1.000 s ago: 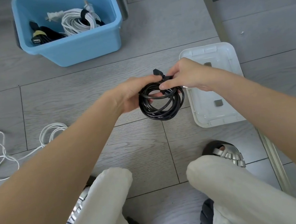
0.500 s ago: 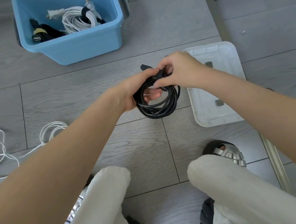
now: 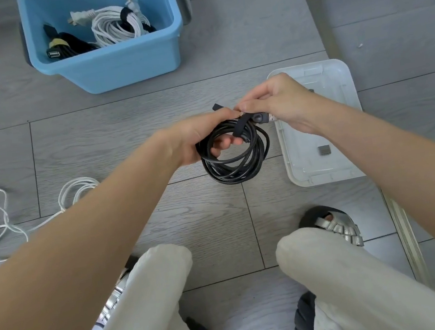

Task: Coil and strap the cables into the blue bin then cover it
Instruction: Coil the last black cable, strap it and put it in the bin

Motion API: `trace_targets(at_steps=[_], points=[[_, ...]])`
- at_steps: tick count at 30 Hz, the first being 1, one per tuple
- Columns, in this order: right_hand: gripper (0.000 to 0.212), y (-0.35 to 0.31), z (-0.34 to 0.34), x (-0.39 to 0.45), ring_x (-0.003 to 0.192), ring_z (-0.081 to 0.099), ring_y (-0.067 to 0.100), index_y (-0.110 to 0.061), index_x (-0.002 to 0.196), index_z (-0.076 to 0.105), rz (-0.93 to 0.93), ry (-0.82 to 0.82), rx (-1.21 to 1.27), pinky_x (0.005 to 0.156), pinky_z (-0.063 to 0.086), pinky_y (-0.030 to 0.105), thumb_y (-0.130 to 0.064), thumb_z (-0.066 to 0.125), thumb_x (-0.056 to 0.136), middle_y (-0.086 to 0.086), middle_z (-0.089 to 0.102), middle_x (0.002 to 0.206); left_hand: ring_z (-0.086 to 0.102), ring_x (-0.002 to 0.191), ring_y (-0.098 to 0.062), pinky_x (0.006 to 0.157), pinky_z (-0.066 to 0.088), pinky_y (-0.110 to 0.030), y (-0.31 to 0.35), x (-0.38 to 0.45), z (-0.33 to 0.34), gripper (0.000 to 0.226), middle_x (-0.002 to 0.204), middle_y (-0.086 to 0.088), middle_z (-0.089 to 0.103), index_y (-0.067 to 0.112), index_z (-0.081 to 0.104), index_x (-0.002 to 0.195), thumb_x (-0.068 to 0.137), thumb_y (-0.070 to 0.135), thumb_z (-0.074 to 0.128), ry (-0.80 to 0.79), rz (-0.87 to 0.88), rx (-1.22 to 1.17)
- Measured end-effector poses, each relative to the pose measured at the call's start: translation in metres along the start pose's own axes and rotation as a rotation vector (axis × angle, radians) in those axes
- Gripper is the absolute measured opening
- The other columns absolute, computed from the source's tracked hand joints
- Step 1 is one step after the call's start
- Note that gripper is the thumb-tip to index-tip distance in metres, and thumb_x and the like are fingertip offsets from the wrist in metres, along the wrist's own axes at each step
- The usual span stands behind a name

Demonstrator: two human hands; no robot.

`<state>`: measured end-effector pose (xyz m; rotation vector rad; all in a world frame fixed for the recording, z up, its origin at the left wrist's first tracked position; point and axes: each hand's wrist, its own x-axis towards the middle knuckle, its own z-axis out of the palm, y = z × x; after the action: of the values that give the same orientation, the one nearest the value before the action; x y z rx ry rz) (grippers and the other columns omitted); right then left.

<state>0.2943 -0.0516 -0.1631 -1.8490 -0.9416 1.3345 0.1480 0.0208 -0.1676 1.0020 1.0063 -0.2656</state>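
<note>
The black cable [image 3: 233,160] hangs coiled above the floor [image 3: 204,222], the left hand [image 3: 201,136] gripping it through the loop. The right hand [image 3: 277,104] pinches the strap [image 3: 240,130] on top. Beside it lies the lid [image 3: 337,77]; farther stands the blue bin [image 3: 125,63].

The blue bin [image 3: 125,63] is smooth plastic with a slight sheen. The lid [image 3: 337,77] is translucent white plastic, smooth. The black cable coil [image 3: 234,168] has a glossy jacket; its strap [image 3: 239,128] looks matt, like cloth. The floor [image 3: 97,142] is matt grey wood-grain plank. The trousers [image 3: 351,285] are pale cloth, and the sandal [image 3: 338,226] straps look metallic silver.
</note>
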Motion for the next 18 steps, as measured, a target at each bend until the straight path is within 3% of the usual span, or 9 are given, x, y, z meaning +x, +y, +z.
trace_targets(at_steps=[4,6,11,18], points=[[0.012,0.001,0.000,0.001,0.068,0.059,0.005,0.002,0.095,0.067,-0.002,0.011,0.000,0.069,0.047,0.011,-0.001,0.059,0.088,0.001,0.065,0.077,0.049,0.046,-0.002,0.037,0.031,-0.010,0.002,-0.003,-0.002,0.026,0.059,0.001,0.065,0.013,0.060,0.083,0.093,0.036,0.053,-0.010,0.027,-0.014],[0.012,0.001,0.001,0.001,0.066,0.060,0.006,-0.003,0.085,0.067,0.002,0.046,0.061,0.067,0.048,0.012,0.001,0.057,0.089,0.002,0.065,0.073,0.051,0.050,-0.002,0.040,0.034,-0.009,0.001,-0.001,-0.003,0.024,0.063,0.001,0.065,0.013,0.062,0.087,0.093,0.035,0.054,-0.025,0.083,-0.052],[0.017,-0.001,-0.003,-0.001,0.052,0.062,0.006,-0.005,0.078,0.062,0.047,0.120,0.367,0.052,0.051,0.018,0.002,0.053,0.091,0.004,0.065,0.068,0.053,0.055,-0.001,0.043,0.036,-0.010,0.005,0.000,0.004,0.003,0.068,0.003,0.066,0.012,0.063,0.088,0.086,0.010,0.063,-0.029,0.227,-0.051],[0.019,0.000,-0.015,0.001,0.057,0.064,0.004,-0.008,0.087,0.061,0.169,-0.108,0.663,0.055,0.053,0.018,-0.008,0.045,0.096,-0.003,0.069,0.063,0.037,0.053,-0.005,0.050,0.033,-0.013,0.005,-0.002,0.008,0.017,0.071,0.001,0.048,0.016,0.066,0.086,0.077,0.003,0.071,0.115,0.453,-0.008]])
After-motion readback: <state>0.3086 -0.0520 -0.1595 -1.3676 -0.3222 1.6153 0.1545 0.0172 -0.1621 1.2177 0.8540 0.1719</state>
